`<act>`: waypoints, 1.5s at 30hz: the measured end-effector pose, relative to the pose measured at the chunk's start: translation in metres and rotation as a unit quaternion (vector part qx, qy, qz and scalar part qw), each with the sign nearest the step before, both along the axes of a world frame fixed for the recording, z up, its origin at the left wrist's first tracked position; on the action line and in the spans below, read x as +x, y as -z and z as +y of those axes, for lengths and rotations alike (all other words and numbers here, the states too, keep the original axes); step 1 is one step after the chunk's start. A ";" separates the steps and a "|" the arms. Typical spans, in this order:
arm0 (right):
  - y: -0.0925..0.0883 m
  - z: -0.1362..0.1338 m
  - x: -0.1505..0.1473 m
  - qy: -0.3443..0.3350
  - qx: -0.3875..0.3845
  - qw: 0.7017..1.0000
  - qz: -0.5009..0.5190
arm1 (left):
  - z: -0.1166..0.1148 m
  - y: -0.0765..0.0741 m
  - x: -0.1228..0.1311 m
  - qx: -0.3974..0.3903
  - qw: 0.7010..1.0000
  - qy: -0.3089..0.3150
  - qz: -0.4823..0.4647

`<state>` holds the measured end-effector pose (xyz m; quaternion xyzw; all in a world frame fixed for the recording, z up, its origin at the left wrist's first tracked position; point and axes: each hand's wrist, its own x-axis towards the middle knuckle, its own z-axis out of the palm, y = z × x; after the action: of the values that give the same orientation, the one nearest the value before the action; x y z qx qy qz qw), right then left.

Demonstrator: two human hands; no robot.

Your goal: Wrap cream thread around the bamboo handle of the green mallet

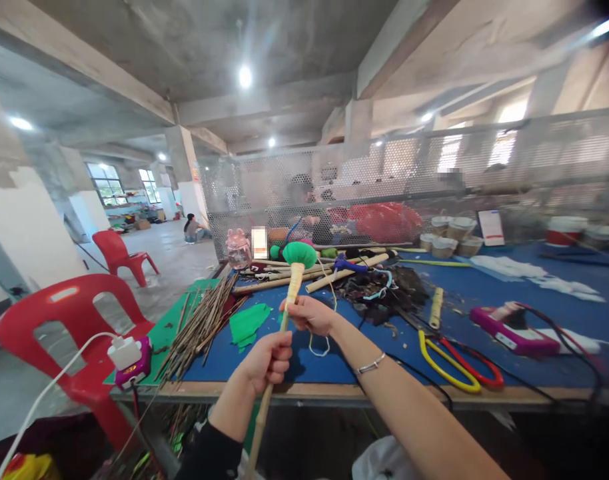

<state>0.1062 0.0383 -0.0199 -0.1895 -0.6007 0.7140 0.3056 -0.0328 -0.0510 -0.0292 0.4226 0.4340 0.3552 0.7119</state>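
Observation:
My left hand [268,363] is wrapped around a bamboo stick [262,417] that slants up over the table's front edge. At the stick's top sits a rounded green head [299,255], with a cream-coloured wrapped neck [294,283] below it. Just under that neck, my right hand [312,315] pinches the upper stick. A pale string [318,353] loops down beneath this hand, and part of it runs up toward the green head. Whether the fingers also grip the string cannot be made out. A green cloth scrap [249,325] lies left of the hands.
Thin sticks [199,333] are heaped at left on the blue tabletop [354,363]. Yellow-and-red-handled scissors [449,363], a purple power strip [514,333], a blue glue gun [349,265] and dark scraps [404,290] lie at right. Red chairs [59,320] stand left; a mesh screen [334,200] rises behind.

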 end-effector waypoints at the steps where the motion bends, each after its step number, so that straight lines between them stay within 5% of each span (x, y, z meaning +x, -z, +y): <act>1: 0.002 0.001 0.000 0.013 0.007 1.000 -0.002 | 0.000 0.000 -0.002 -0.001 1.000 0.010 0.010; 3: 0.008 0.005 -0.004 0.073 0.030 0.997 -0.022 | -0.002 0.001 0.000 0.050 0.993 -0.039 0.097; 6: 0.017 0.009 -0.013 0.156 0.053 0.984 -0.065 | -0.008 0.004 0.011 0.212 0.918 -0.181 0.283; 9: 0.019 0.008 -0.018 0.152 0.040 0.986 -0.057 | -0.009 0.010 0.017 0.256 0.871 -0.243 0.343; 11: 0.016 0.004 -0.016 0.105 0.017 0.994 -0.031 | -0.005 0.011 0.012 0.201 0.909 -0.213 0.297; 14: 0.012 -0.001 -0.012 0.033 -0.005 0.999 -0.005 | -0.002 0.004 -0.003 0.089 0.980 -0.077 0.159; 17: 0.013 0.000 -0.010 0.052 0.012 0.998 -0.014 | -0.007 -0.005 -0.009 0.066 0.986 -0.036 0.151; 21: 0.018 0.005 -0.013 0.148 0.049 0.987 -0.042 | -0.015 -0.003 0.007 0.242 0.885 -0.197 0.347; 23: 0.018 0.006 -0.015 0.159 0.052 0.985 -0.037 | -0.014 0.003 0.015 0.279 0.862 -0.227 0.356; 25: 0.017 0.004 -0.015 0.126 0.039 0.991 -0.025 | -0.010 0.008 0.015 0.229 0.904 -0.209 0.295; 28: 0.013 -0.001 -0.012 0.035 0.012 0.999 -0.004 | -0.004 0.007 0.002 0.104 0.981 -0.103 0.126; 31: 0.012 -0.002 -0.010 0.005 0.017 1.000 0.008 | -0.005 0.001 -0.011 0.060 0.997 -0.019 0.040; 34: 0.015 0.001 -0.011 0.064 0.041 0.997 -0.011 | -0.011 0.002 -0.007 0.122 0.975 -0.112 0.148; 37: 0.016 0.002 -0.012 0.119 0.053 0.991 -0.029 | -0.015 0.007 0.006 0.258 0.877 -0.256 0.313; 39: 0.014 0.000 -0.011 0.108 0.045 0.993 -0.017 | -0.014 0.009 0.009 0.261 0.873 -0.259 0.319; 42: 0.008 -0.005 -0.010 0.032 0.019 0.999 0.007 | -0.010 0.007 0.001 0.135 0.968 -0.133 0.164; 45: 0.005 -0.007 -0.009 -0.003 0.009 1.000 0.018 | -0.009 0.001 -0.011 0.030 0.999 -0.001 0.018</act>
<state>0.0973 0.0315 -0.0253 -0.1723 -0.6021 0.7130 0.3153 -0.0436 -0.0599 -0.0306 0.4499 0.4363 0.3613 0.6904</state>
